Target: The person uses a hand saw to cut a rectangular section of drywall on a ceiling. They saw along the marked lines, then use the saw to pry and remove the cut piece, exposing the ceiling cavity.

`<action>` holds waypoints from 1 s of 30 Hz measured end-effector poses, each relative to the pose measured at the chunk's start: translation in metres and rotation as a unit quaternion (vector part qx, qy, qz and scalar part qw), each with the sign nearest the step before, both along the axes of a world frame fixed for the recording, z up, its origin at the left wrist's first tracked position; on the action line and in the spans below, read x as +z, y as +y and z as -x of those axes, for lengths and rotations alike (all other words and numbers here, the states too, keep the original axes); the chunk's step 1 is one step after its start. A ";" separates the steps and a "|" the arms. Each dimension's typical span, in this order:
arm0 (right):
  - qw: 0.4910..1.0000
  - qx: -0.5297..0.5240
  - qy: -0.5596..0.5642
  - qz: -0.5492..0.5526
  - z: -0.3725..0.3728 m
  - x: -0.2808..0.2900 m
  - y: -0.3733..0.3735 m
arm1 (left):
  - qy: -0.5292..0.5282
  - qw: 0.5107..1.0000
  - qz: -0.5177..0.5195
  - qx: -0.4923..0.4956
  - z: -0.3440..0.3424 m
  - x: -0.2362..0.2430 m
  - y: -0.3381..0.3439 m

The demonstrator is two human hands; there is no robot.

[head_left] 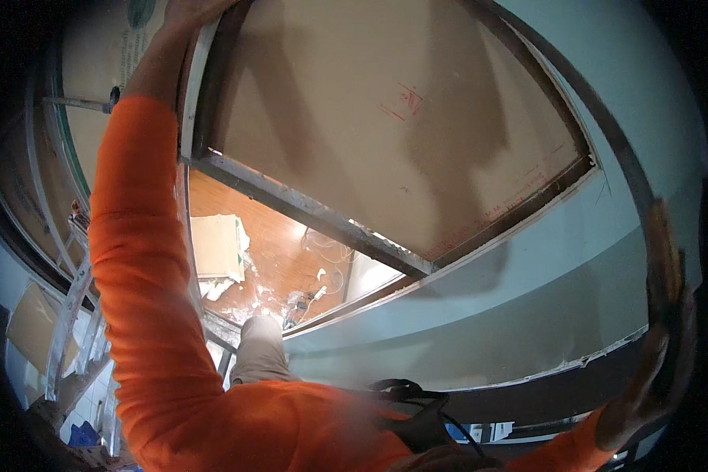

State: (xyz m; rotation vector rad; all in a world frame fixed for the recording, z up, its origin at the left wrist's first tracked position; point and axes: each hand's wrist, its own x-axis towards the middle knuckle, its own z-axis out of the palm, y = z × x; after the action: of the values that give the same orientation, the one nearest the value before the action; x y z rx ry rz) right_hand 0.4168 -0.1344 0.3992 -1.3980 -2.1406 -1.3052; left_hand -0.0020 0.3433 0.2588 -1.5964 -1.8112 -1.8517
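My left arm, in an orange sleeve, reaches up along a metal frame [315,208]. My left hand [190,11] is at the frame's upper left corner, partly cut off by the picture's edge, its fingers hidden. Behind the frame stands a brown paper-faced board [354,118] with faint red print. At the far right, my right hand [654,370] is closed around the lower part of a long dark bar [617,130], which looks curved near the rim. The bar runs up across a pale blue-green board [558,244]. Shadow obscures the right fingers.
Through a gap under the frame shows a brown floor [283,228] with a board offcut [216,245], white debris and loose cables. An aluminium ladder [69,330] stands at the left. More boards [94,55] lean at the upper left. The blue-green board has a ragged lower edge.
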 end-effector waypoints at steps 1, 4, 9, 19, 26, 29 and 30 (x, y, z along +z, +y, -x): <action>0.999 0.016 0.039 -0.011 0.010 -0.003 0.025 | -0.014 1.000 -0.006 -0.025 -0.005 0.002 0.004; 0.989 0.038 -0.135 -0.044 0.006 0.018 0.146 | -0.009 1.000 -0.023 -0.015 0.015 0.015 -0.020; 0.995 0.071 -0.076 0.005 0.015 -0.003 0.136 | 0.005 1.000 0.009 0.022 0.024 0.010 -0.022; 0.996 0.013 -0.081 -0.031 -0.006 -0.003 0.110 | 0.001 1.000 -0.002 0.017 -0.006 0.010 -0.020; 0.994 -0.061 -0.083 -0.028 -0.028 -0.005 0.024 | 0.034 0.995 -0.093 -0.006 0.015 0.006 -0.023; 0.982 -0.131 -0.128 -0.045 -0.034 -0.003 -0.026 | -0.005 1.000 -0.019 0.008 -0.003 0.006 -0.017; 0.990 -0.103 -0.079 -0.052 -0.037 -0.010 -0.020 | 0.000 1.000 -0.009 0.023 -0.005 0.011 -0.015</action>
State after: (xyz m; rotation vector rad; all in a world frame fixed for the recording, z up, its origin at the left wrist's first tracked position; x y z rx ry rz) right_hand 0.4542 -0.1546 0.3893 -1.5527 -2.0328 -1.6290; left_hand 0.0031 0.3282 0.2695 -1.5351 -1.8115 -1.8426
